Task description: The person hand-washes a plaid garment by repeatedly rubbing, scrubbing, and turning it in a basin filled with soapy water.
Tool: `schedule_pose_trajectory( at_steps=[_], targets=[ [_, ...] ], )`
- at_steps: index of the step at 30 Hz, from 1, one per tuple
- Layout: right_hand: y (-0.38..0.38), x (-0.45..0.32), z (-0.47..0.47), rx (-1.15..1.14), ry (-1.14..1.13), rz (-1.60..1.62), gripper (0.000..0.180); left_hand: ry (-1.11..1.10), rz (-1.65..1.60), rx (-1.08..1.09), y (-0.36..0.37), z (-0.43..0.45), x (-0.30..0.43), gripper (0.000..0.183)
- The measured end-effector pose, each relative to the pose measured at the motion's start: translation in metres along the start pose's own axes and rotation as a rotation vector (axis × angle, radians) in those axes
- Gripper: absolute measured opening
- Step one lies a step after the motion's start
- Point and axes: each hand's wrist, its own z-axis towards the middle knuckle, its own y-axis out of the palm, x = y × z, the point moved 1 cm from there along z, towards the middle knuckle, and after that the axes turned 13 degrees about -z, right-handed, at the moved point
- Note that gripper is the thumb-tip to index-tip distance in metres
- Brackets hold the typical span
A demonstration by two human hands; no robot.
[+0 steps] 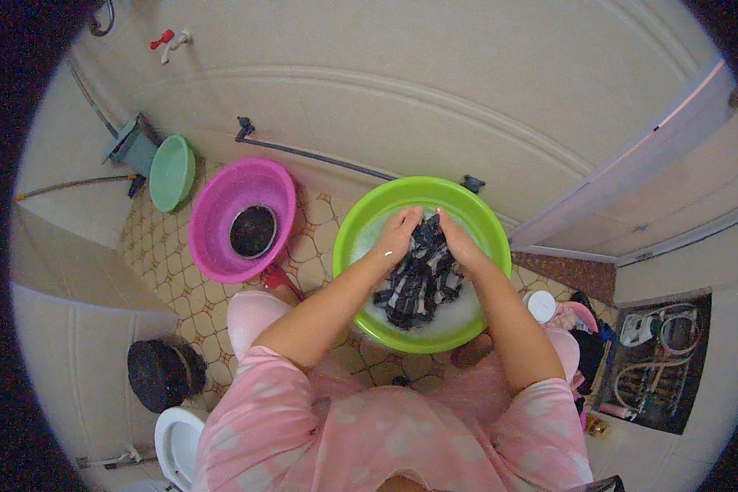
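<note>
Before me stands a lime-green plastic basin point(498, 240) with sudsy water point(363, 240) in it. A dark garment or cloth point(421, 277) with pale markings lies bunched in the water, its upper end raised between my hands. My left hand point(400, 234) grips the cloth along its left side. On the opposite side, my right hand point(461, 243) presses against the same bunch, fingers pointing towards the far rim. The fingertips of the two hands are a small gap apart, with cloth between them. Wet folds hide the garment's shape.
Left of the green basin is a pink basin point(200, 234) containing a dark-filled round bowl point(253, 231). A mint-green basin point(172, 174) leans near the wall. A pipe point(320, 157) runs along the wall. A white-lidded container point(540, 306) and clothes point(587, 350) lie at right.
</note>
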Motion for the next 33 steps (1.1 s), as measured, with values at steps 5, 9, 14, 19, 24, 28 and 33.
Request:
schedule_pose_trajectory(
  at_steps=[5, 9, 14, 19, 24, 28, 33],
  targets=[
    [-0.011, -0.026, -0.022, -0.211, -0.015, -0.040, 0.056, 0.315, 0.482, -0.325, -0.010, 0.009, 0.023, 0.024],
    [-0.023, -0.037, -0.026, 0.025, -0.184, -0.371, 0.048, 0.428, 0.420, -0.249, -0.007, 0.005, 0.024, 0.030],
    [-0.033, -0.067, -0.044, 0.251, -0.401, -0.361, 0.037, 0.460, 0.744, -0.377, -0.025, 0.005, 0.031, 0.054],
    [-0.044, -0.063, -0.044, 0.184, -0.506, -0.195, 0.031, 0.380, 0.848, -0.545, -0.011, -0.005, 0.046, 0.067],
    [-0.056, -0.051, -0.030, 0.374, -0.452, 0.126, 0.031, 0.135, 0.796, -0.500, 0.001, -0.018, 0.068, 0.060],
    [-0.062, -0.049, -0.025, 0.342, -0.413, 0.032, 0.032, 0.192, 0.420, -0.483, -0.013, -0.007, 0.065, 0.049],
    [-0.054, -0.016, -0.004, 0.543, -0.387, -0.295, 0.038, 0.154, 0.596, -0.277, -0.003, -0.003, 0.052, 0.047]
  ],
)
